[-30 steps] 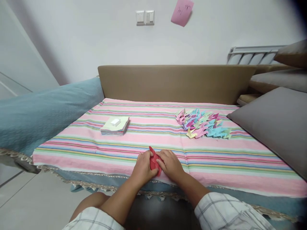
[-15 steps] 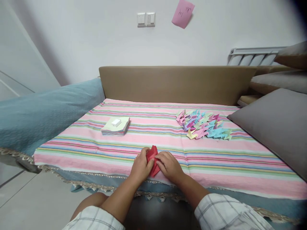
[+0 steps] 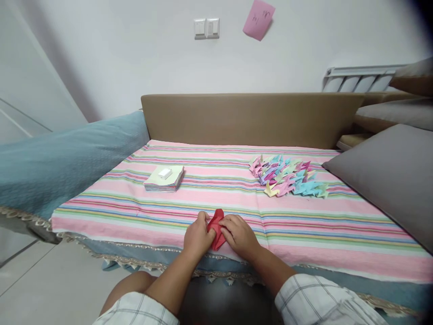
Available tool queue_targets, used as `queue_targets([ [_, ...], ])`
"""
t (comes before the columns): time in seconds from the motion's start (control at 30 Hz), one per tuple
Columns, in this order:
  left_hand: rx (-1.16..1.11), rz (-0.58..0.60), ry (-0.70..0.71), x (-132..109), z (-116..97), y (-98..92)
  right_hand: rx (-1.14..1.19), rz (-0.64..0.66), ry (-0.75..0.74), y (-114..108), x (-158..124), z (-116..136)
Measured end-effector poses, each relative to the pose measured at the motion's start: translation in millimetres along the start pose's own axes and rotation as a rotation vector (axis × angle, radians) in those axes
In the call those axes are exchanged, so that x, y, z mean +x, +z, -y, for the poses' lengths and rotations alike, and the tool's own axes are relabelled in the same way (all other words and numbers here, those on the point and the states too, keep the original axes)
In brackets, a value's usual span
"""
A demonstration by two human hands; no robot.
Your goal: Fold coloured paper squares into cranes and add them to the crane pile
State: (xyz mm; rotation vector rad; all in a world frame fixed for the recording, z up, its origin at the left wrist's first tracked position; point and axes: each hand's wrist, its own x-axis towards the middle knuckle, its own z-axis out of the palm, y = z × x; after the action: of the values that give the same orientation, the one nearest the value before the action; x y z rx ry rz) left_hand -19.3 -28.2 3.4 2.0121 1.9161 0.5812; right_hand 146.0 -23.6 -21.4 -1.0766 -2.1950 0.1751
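Observation:
A partly folded piece of red origami paper point(image 3: 218, 225) lies near the front edge of the striped cloth, between my two hands. My left hand point(image 3: 199, 234) grips its left side, the thumb on top of the paper. From the right, my right hand point(image 3: 239, 232) presses on the paper with its fingers and thumb close together. Parts of the paper are hidden under the fingers.
A stack of square paper point(image 3: 162, 180) with a small white box point(image 3: 165, 173) on top stands to the left. Several colourful folded paper cranes point(image 3: 287, 177) are grouped at the right. Beyond them leans a grey cushion point(image 3: 389, 176); a brown backrest point(image 3: 250, 119) runs behind.
My left hand has shifted slightly, and its thumb has slid a little down and left on the red paper. Both hands stay on the paper.

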Motion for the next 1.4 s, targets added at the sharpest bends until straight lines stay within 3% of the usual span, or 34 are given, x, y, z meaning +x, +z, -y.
queue_targets([
  [0.3,-0.133,-0.05,0.091,-4,3,2.4,-0.013,-0.015,-0.008,0,1,1],
  [0.47,-0.21,-0.079,0.043,-3,1,1.4,-0.003,-0.013,-0.012,0,1,0],
  [0.93,-0.223,-0.052,0.142,-7,6,3.6,-0.15,0.14,0.083,-1,17,8],
  [1.17,-0.247,-0.021,0.261,-5,10,-1.9,-0.133,0.161,0.096,0,15,5],
  [1.4,-0.234,-0.027,0.27,-2,16,0.8,0.015,0.129,0.111,-5,13,4],
])
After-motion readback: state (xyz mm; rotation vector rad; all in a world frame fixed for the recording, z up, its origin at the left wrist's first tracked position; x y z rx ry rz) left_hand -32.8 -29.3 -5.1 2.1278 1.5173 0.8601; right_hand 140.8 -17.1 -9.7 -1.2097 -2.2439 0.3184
